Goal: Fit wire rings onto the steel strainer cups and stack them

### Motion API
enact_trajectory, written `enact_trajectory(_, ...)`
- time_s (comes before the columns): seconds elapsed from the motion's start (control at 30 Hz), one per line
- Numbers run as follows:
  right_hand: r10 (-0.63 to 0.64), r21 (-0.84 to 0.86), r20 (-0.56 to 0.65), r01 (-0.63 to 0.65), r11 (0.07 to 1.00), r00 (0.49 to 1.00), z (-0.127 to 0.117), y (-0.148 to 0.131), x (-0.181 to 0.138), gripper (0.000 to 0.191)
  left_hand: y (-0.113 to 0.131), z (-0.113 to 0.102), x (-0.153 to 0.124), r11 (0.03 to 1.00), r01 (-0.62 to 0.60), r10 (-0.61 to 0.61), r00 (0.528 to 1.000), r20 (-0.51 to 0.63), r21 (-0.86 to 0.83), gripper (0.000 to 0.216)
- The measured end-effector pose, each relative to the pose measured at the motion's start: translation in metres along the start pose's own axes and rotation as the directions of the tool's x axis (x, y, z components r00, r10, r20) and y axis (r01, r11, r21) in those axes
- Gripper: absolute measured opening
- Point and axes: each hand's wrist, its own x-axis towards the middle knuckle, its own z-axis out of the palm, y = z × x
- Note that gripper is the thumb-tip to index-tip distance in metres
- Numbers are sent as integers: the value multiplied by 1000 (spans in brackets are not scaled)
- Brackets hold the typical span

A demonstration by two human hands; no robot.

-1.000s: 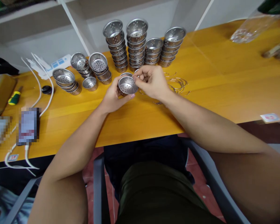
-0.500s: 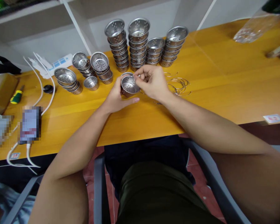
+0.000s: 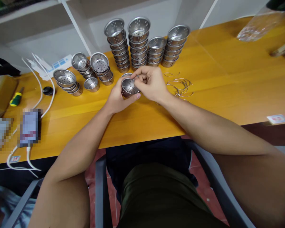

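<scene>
My left hand (image 3: 118, 98) is curled around a small perforated metal strainer cup (image 3: 127, 88), its thumb against the near side. The cup's open top faces up. At the cup's right rim, my right hand (image 3: 150, 83) is closed in a pinch. Whatever lies between those fingertips is too small to make out. Just right of this hand lies a loose heap of thin curved wires (image 3: 180, 87) on the table. One single strainer cup (image 3: 91, 84) stands to the left of my hands.
Tall stacks of strainer cups (image 3: 139, 38) rise behind my hands, with shorter stacks (image 3: 65, 79) to the left. A phone (image 3: 29, 126), white cables (image 3: 53, 95) and a screwdriver (image 3: 16, 98) occupy the table's left side. A clear plastic bag (image 3: 251, 30) lies far right.
My right hand's fingertips have moved left and further over the cup's rim. The left thumb has risen closer to the cup. The view has shifted slightly.
</scene>
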Motion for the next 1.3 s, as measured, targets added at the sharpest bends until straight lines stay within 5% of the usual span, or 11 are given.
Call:
enact_trajectory(0.27, -41, 260, 414, -75, 963, 910, -34, -7, 6, 72, -9, -10, -5, 964, 150, -128, 985, 111, -219, 109)
enact_trajectory(0.57, 23, 190, 299, -83, 978, 954, -22, -16, 3, 76, -13, -4, -6, 982, 96, -79, 991, 104, -166, 114)
enact_trajectory(1.3, -52, 201, 345, -20, 979, 937, -24, -5, 3, 74, -20, -6, -8, 991, 57, -43, 993, 113, -124, 110)
